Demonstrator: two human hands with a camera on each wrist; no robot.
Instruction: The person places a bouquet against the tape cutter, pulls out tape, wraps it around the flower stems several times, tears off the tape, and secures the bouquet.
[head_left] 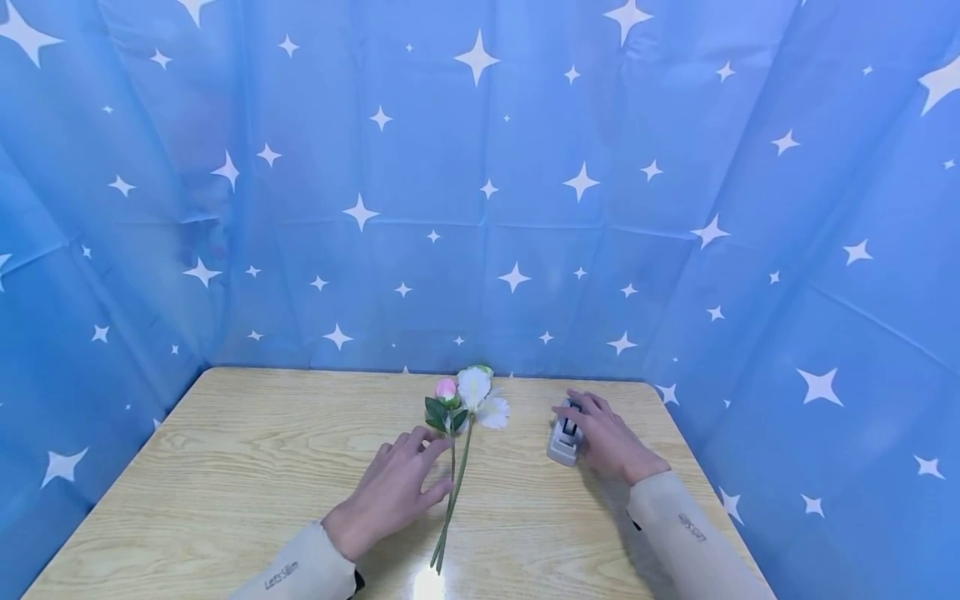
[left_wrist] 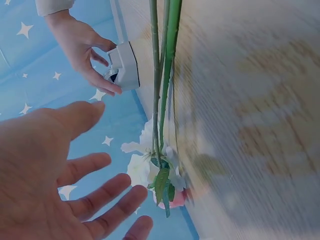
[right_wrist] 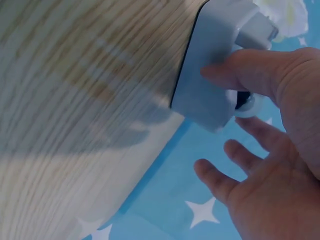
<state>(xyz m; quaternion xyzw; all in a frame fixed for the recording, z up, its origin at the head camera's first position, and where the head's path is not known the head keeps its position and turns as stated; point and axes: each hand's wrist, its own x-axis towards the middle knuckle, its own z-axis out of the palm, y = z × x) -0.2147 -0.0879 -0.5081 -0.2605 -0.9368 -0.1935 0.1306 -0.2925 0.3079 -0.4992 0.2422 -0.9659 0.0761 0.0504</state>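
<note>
Artificial flowers lie at the middle of the table: a white bloom point(head_left: 474, 388), a pink bud point(head_left: 446, 389) with dark green leaves, and crossing green stems point(head_left: 454, 507) that point toward me. Just left of these stems is my left hand point(head_left: 390, 492), its fingers spread and loosely bent, holding nothing; the left wrist view shows a gap between palm and stems. To the right, a grey tape dispenser point(head_left: 562, 448) stands on the table. My right hand point(head_left: 611, 437) holds it, the thumb point(right_wrist: 235, 72) against one side and the index finger at the other, partly hidden.
The wooden table point(head_left: 247, 442) ends at a blue curtain point(head_left: 420, 167) with white stars, which hangs along the back and both sides. The flower heads lie close to the table's back edge.
</note>
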